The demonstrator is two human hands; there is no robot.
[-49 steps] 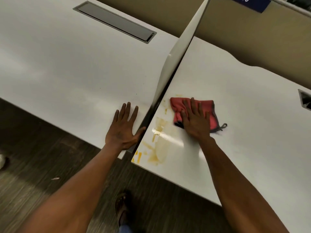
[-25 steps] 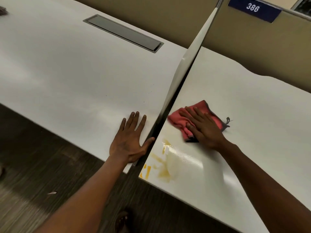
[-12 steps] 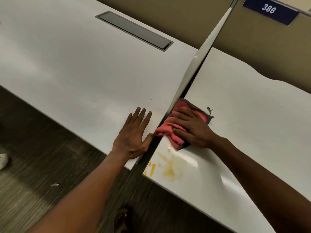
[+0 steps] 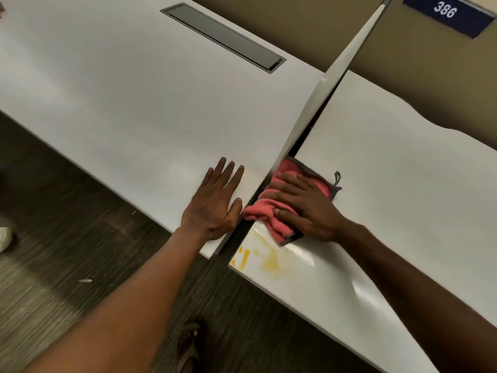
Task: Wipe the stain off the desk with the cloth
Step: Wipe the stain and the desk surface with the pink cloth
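Two white worktops fill most of our view, split by a thin upright white divider (image 4: 317, 114) that runs from the far wall toward us; a tan partition rises behind them, carrying a blue plate with the number 386 (image 4: 447, 14). Below the near edges we see dark wood-grain floor (image 4: 67, 265) and a foot in a sandal (image 4: 188, 345)

On the right worktop (image 4: 403, 184) our right hand (image 4: 306, 208) lies flat, fingers spread, pressing a pink cloth (image 4: 269, 208) down rather than clenching it. We see the cloth bunched against the worktop's left edge, just beside the divider's near end, with a dark hem and a small loop showing at its far side. One fold of it spills slightly over the left edge

We find the yellow stain (image 4: 269, 261) at the near left corner of the right worktop, just nearer to us than the cloth, its far end touching the cloth's near edge. Brighter yellow marks sit right at the corner, and a wet glossy streak shines beside the stain

Our left hand (image 4: 215, 203) rests palm down and released on the left worktop (image 4: 121, 90), at its near right corner, holding nothing. Its thumb lies close to the gap between the worktops. A grey recessed cable tray (image 4: 223, 36) sits toward the left worktop's far edge
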